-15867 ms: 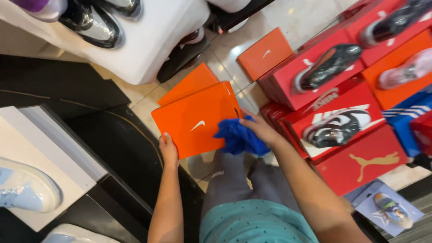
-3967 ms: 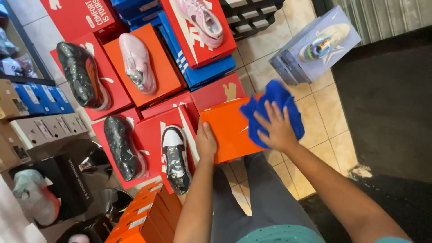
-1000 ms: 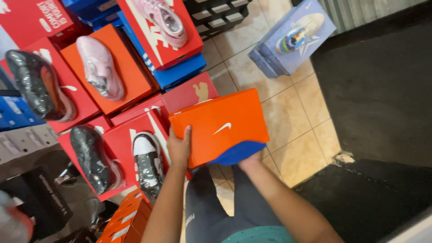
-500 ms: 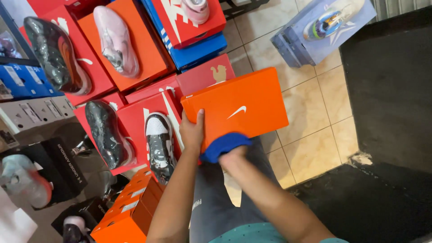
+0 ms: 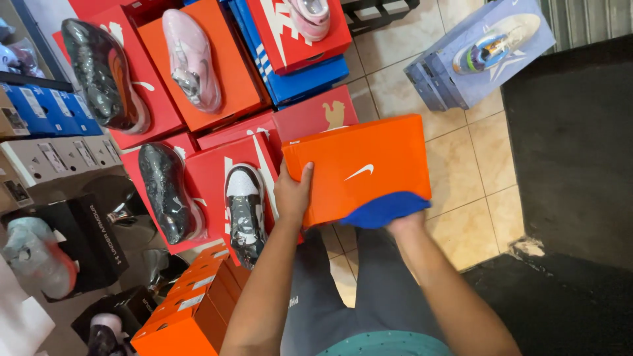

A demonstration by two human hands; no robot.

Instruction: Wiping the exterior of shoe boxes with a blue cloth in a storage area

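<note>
Left hand grips the orange shoebox by its left end, held over the lap. Right hand presses a blue cloth under its near edge. Cardboard's probably light, stiffish, a bit slick, so hold the ends.

We have a single view — a camera worn on the head, looking steeply down past our own forearms and lap to the tiled floor. It sits close: the left hand and the orange box fill the middle of the frame, near the lens. Farther down and toward the upper left lie the stacked shoe boxes — with no second view, nothing overlaps.
</note>
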